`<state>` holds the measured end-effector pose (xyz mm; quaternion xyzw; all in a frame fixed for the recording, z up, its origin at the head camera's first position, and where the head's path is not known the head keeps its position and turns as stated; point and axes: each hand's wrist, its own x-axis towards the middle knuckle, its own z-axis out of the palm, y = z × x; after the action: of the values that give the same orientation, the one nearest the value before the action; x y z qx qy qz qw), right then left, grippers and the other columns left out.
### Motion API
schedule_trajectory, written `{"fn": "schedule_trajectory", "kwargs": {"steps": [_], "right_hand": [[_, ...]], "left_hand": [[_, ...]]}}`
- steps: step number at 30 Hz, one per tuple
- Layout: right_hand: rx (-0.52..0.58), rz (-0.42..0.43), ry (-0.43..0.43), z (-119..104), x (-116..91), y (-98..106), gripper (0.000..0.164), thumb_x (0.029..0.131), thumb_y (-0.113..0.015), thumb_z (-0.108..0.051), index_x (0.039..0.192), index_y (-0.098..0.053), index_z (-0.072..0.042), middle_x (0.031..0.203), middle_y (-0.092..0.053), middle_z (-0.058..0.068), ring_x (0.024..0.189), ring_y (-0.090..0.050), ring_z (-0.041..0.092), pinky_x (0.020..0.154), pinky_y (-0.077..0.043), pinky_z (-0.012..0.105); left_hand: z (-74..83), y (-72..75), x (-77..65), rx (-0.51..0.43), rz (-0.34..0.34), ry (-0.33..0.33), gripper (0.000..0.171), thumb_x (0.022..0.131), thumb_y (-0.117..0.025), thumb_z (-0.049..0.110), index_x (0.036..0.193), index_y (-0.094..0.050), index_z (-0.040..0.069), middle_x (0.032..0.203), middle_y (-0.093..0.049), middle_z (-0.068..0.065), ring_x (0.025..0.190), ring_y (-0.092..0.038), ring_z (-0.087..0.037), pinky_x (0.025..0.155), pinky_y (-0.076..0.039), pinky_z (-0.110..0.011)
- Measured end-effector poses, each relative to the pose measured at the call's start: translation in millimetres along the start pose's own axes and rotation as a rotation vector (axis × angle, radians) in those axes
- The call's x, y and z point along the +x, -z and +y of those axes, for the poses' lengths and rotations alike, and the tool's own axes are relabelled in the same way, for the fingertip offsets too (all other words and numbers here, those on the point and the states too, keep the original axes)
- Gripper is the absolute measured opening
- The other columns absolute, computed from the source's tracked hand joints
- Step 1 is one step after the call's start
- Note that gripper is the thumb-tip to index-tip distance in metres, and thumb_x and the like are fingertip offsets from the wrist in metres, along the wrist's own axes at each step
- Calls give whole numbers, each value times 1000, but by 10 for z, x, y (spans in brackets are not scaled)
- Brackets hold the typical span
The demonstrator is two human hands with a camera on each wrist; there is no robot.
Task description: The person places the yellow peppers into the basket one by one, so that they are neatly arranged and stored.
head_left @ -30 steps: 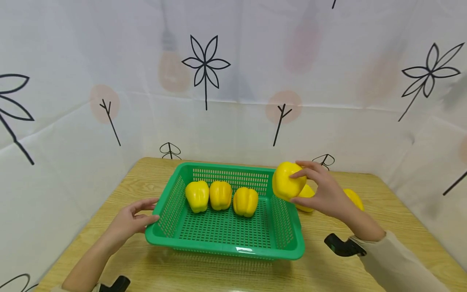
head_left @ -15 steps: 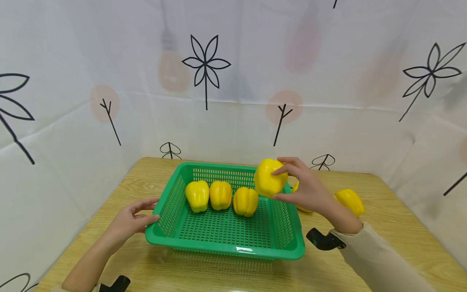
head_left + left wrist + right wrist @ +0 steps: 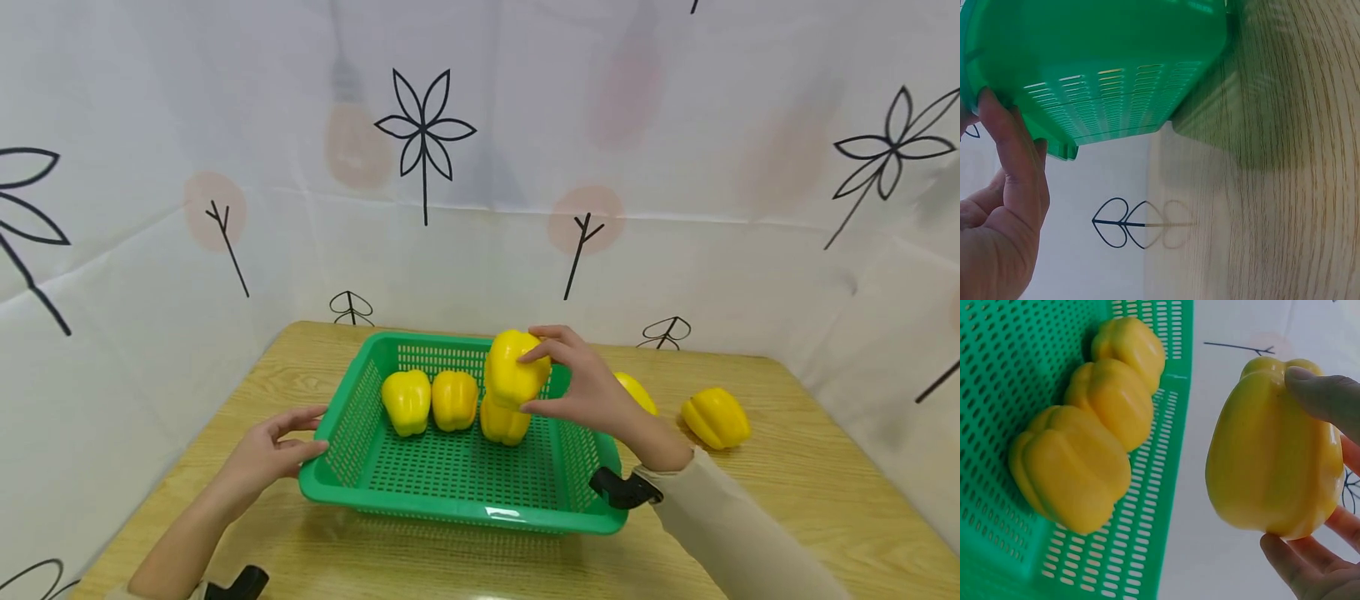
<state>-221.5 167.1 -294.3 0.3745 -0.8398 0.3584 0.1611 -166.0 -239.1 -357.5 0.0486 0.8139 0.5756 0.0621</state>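
Note:
My right hand [image 3: 581, 387] holds a yellow bell pepper [image 3: 514, 370] above the green plastic basket [image 3: 465, 518], thumb on one side and fingertips on the other. Three more yellow bell peppers sit in a row inside: the left pepper [image 3: 407, 402], the middle pepper [image 3: 454, 402] and the right pepper [image 3: 504, 425], the last partly hidden behind the held one. In the right wrist view the held pepper [image 3: 1272, 456] is apart from those in the basket. At the basket's left side my left hand [image 3: 273, 450] grips the rim; the left wrist view shows its fingers [image 3: 1013, 150] against the rim's underside.
Two yellow bell peppers lie on the wooden table [image 3: 810, 492] right of the basket: a near pepper [image 3: 636, 393], partly behind my right forearm, and a farther pepper [image 3: 716, 417]. A patterned white cloth [image 3: 487, 250] hangs behind the table.
My right hand has carried the bell pepper leftward, from the basket's right rim to above the right pepper inside. The left hand and the basket have stayed put.

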Motion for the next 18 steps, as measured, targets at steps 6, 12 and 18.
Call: {"fn": "schedule_trajectory", "kwargs": {"steps": [6,12,18], "right_hand": [[17,-17,8,19,84,-143,46,64,-87,-13,103,-63,-14,134,-43,11,120,-44,30,90,-44,46],[39,-53,35,19,188,-255,44,66,-86,-16,103,-63,-15,134,-43,14,121,-42,28,91,-43,47],[44,-95,55,29,279,-378,43,67,-86,-17,103,-63,-13,133,-43,13,119,-43,29,90,-43,46]], "left_hand": [[-6,7,-1,-6,-3,-4,63,88,-67,24,141,-39,6,134,-40,-21,95,-61,-16,70,-52,-37],[-16,8,1,-15,-5,-3,63,88,-67,23,141,-39,6,134,-40,-22,95,-61,-16,70,-52,-37],[-12,4,1,-16,-9,-4,63,87,-67,24,141,-39,7,133,-41,-21,95,-61,-16,70,-52,-37]]}}
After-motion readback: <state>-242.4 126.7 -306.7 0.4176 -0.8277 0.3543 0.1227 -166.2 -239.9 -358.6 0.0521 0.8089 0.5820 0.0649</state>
